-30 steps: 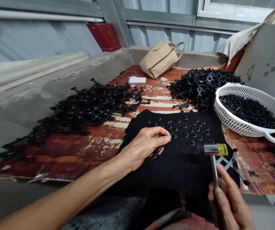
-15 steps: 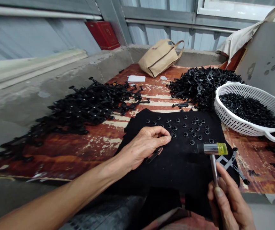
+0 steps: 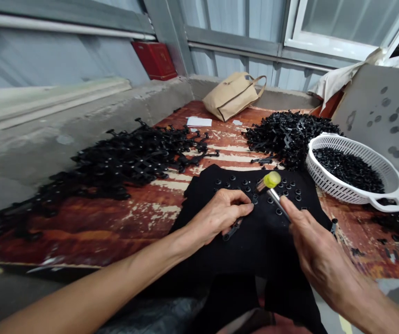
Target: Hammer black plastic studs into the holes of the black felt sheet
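Observation:
My left hand [image 3: 224,211] is closed on a small black plastic link [image 3: 232,231], whose lower end sticks out below the fingers. Thumb and index finger pinch its far end against the black cloth [image 3: 199,250]. In my right hand [image 3: 311,236] is the metal handle of a small hammer [image 3: 272,181] with a yellow plastic face. The hammer's head hangs just right of the left fingertips, its other face pointing down toward the cloth. Several round black caps [image 3: 279,211] lie spread over the cloth around both hands.
A heap of black linked parts [image 3: 130,157] lies at left, another pile [image 3: 290,134] at back right. A white plastic basket [image 3: 349,197] at right holds small black pieces. A tan bag [image 3: 232,95] and white paper [image 3: 199,122] lie at the back of the worn red-brown table [image 3: 91,222].
My right hand has brought the hammer up and left, from the lower right to beside my left fingers. My left hand stays nearly in place, still pinching. The camera view has tilted slightly.

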### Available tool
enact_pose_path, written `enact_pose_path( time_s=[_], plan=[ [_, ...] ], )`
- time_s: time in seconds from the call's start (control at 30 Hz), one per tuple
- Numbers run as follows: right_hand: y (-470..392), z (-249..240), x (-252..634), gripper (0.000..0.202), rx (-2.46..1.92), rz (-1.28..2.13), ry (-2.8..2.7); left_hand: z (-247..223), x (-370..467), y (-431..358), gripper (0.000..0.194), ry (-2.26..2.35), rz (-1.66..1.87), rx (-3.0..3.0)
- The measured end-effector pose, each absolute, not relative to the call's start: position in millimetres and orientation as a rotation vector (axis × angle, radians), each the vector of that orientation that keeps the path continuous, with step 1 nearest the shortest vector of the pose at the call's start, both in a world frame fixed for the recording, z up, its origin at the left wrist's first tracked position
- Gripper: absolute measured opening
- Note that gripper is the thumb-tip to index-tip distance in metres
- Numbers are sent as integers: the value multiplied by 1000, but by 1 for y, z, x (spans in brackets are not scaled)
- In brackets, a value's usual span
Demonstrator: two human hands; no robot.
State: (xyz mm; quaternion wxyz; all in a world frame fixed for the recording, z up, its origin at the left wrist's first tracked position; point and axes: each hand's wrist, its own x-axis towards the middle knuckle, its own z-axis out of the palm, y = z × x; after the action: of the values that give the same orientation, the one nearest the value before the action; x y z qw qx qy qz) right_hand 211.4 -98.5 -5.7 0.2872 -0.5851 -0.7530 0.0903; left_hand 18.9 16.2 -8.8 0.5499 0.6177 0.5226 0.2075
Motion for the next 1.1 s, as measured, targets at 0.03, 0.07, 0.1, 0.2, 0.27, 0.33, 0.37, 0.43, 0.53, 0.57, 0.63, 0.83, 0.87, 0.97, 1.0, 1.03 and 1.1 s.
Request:
enact_pose_path(
  time_s=[0.03, 0.07, 0.1, 0.2, 0.27, 0.33, 0.37, 0.43, 0.53, 0.57, 0.63, 0.83, 0.87, 0.97, 1.0, 1.03, 1.1],
  plan=[
    [-93, -6, 210, 72, -1589, 227, -2051, -10, 19, 17, 19, 1221, 490, 1466],
    [-90, -6, 209, 72, -1609, 217, -2085, -11, 18, 18, 18, 1206, 493, 1467],
    [-88, -6, 208, 71, -1620, 207, -2108, -12, 18, 18, 18, 1190, 493, 1469],
    [-88, 1, 209, 69, -1628, 182, -2120, -12, 17, 19, 16, 1168, 493, 1474],
    [-89, 5, 209, 68, -1585, 156, -2080, -12, 18, 20, 14, 1168, 496, 1480],
    [-89, 8, 208, 68, -1550, 136, -2057, -12, 18, 19, 13, 1164, 501, 1479],
    [-88, 9, 207, 68, -1549, 137, -2083, -12, 18, 19, 13, 1156, 500, 1481],
    [-86, 10, 205, 68, -1585, 158, -2187, -13, 18, 19, 14, 1149, 500, 1491],
    [-84, 11, 203, 68, -1590, 187, -2253, -15, 17, 19, 15, 1143, 505, 1513],
    [-84, 11, 203, 69, -1574, 171, -2203, -15, 17, 19, 15, 1143, 503, 1512],
    [-86, 11, 204, 72, -1568, 124, -2121, -15, 17, 20, 15, 1138, 498, 1507],
    [-89, 4, 208, 73, -1639, 81, -2225, -17, 16, 20, 17, 1128, 510, 1540],
    [-89, 4, 208, 75, -1643, 66, -2189, -18, 16, 20, 18, 1145, 497, 1534],
    [-88, 5, 207, 78, -1689, 114, -2194, -19, 18, 19, 18, 1165, 477, 1535],
    [-87, 5, 207, 77, -1708, 151, -2225, -18, 18, 19, 18, 1158, 481, 1546],
    [-87, 7, 207, 76, -1714, 192, -2253, -16, 17, 19, 19, 1147, 487, 1557],
    [-90, 9, 206, 70, -1660, 243, -2221, -9, 14, 16, 19, 1134, 486, 1533]
  ],
)
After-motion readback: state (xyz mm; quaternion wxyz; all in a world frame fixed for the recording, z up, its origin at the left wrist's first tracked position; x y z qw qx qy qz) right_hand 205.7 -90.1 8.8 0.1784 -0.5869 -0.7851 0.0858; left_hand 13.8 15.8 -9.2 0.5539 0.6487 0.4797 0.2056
